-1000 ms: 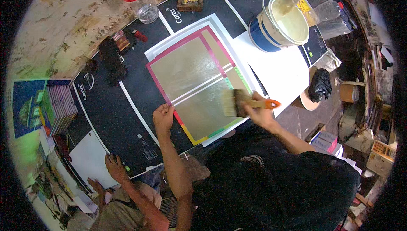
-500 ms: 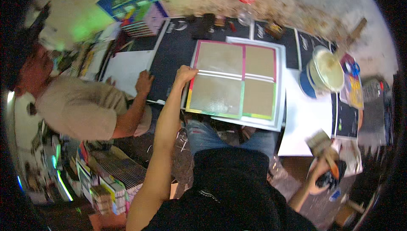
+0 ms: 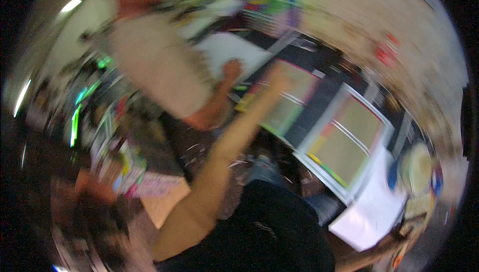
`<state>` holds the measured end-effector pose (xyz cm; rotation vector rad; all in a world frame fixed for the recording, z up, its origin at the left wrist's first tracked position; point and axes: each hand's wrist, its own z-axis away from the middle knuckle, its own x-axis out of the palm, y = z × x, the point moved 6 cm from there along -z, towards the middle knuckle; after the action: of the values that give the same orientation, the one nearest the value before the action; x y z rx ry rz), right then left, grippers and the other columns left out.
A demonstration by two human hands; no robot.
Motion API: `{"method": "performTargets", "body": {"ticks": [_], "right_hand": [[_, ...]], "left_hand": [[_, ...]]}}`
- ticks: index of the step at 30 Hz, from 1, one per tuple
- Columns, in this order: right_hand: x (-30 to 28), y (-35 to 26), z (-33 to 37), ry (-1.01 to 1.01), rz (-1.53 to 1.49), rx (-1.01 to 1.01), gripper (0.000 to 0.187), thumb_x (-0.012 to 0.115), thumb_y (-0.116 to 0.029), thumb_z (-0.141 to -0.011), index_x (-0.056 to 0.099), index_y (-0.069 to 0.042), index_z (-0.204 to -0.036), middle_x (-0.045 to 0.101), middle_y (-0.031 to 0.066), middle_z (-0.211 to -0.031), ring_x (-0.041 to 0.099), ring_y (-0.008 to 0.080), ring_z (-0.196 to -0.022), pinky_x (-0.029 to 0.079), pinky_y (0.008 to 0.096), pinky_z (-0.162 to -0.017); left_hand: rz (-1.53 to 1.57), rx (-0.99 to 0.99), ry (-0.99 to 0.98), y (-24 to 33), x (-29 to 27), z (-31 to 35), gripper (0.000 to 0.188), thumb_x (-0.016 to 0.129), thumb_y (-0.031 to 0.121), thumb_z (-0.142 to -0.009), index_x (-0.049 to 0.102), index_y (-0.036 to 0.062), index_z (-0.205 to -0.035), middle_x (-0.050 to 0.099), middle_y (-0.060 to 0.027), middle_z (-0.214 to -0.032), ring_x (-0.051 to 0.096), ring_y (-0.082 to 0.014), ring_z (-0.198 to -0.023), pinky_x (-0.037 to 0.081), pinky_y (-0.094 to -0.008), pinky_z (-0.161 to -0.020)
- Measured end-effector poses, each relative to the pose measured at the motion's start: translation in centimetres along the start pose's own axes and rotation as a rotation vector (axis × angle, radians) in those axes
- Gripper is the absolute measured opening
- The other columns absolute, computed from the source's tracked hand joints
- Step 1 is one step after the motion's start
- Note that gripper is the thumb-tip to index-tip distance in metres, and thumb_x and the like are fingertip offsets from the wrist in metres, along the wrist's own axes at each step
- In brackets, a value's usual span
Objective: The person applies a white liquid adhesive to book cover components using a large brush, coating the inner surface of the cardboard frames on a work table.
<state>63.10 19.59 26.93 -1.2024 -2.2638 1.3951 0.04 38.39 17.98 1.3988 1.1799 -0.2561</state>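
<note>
My left hand (image 3: 280,78) reaches over a coated beige cover sheet (image 3: 284,112) with coloured edges and a double white line. Its fingers are smeared by motion, so whether they grip the sheet is unclear. To the right, a matching sheet (image 3: 344,145) lies on a larger white-bordered board (image 3: 320,175). At the lower right, my blurred right hand (image 3: 399,239) is closed around a wide flat brush (image 3: 418,205) with pale bristles. The brush is below a bucket (image 3: 417,165) of pale paste.
A co-worker in a beige shirt (image 3: 154,67) stands at the left, one hand on a white sheet (image 3: 232,55). A black-topped table (image 3: 317,102) runs along the wall. A red-labelled bottle (image 3: 386,52) stands behind. White paper (image 3: 371,222) lies below the bucket.
The view has turned left. The coated sheet under my left hand has moved left, apart from the white-bordered board, showing another matching sheet there. My right hand and brush have moved closer to the bucket.
</note>
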Motion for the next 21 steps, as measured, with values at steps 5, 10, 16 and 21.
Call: {"method": "performTargets", "body": {"ticks": [5,10,16,21], "right_hand": [[15.5,3.7,-1.8,-0.304,-1.060,0.856,0.044,0.044,-0.025,-0.097,0.046,0.000,-0.134,0.050,0.0170,-0.131,0.049,0.0287,-0.115,0.033,0.0398,-0.105],[26.1,3.6,1.3,-0.755,-1.223,0.822,0.030,0.055,-0.024,-0.094,0.058,-0.003,-0.117,0.062,0.0065,-0.093,0.055,0.0151,-0.077,0.044,0.0265,-0.069],[26.4,1.2,0.9,-0.565,-0.982,0.579,0.029,0.060,-0.029,-0.093,0.060,-0.002,-0.105,0.058,0.0028,-0.085,0.049,0.0094,-0.066,0.041,0.0178,-0.058],[25.8,1.4,0.3,-0.495,-1.012,0.755,0.033,0.066,-0.030,-0.089,0.062,-0.001,-0.105,0.056,0.0028,-0.085,0.050,0.0094,-0.068,0.040,0.0184,-0.058]], "left_hand": [[0.491,0.541,-0.127,11.4,4.2,13.5,0.037,0.046,-0.008,-0.066,0.060,0.0062,-0.096,0.054,-0.0157,-0.103,0.052,-0.0337,-0.106,0.042,-0.0430,-0.092],[0.380,0.384,0.100,-1.0,-2.2,24.3,0.028,0.052,-0.006,-0.064,0.062,0.0036,-0.089,0.059,-0.0148,-0.095,0.056,-0.0344,-0.095,0.045,-0.0425,-0.085],[-0.081,-0.685,0.241,-18.8,-8.0,42.4,0.030,0.057,0.020,-0.074,0.067,0.0136,-0.101,0.064,-0.0129,-0.104,0.062,-0.0320,-0.097,0.049,-0.0422,-0.084],[-0.047,-0.924,0.103,-20.4,-6.9,47.1,0.031,0.057,0.024,-0.076,0.069,0.0159,-0.103,0.065,-0.0142,-0.109,0.063,-0.0319,-0.099,0.049,-0.0445,-0.085]]}}
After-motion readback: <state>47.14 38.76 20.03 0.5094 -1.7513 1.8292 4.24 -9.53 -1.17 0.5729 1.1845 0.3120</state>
